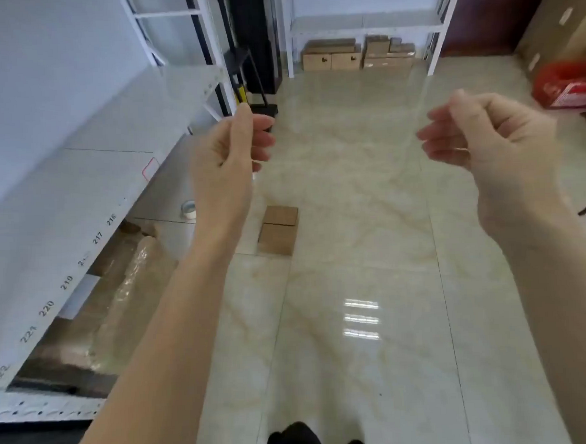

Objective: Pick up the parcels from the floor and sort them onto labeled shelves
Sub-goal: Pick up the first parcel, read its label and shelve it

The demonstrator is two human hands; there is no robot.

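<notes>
floor: glossy cream marble-look tiled floor (370, 252) mirrored ceiling lights | parcel: flat brown matt cardboard parcel (278, 230); plain | shelf: white painted metal shelf (82, 184); smooth, matt

Glossy cream marble-patterned floor tiles (368, 218) with thin dark grout lines, mirroring ceiling lights. White metal rack (82, 204) along the left against a pale wall (27, 82); a second white rack (363, 22) at the far end. Dark reddish door (487, 15) at far right.
</notes>
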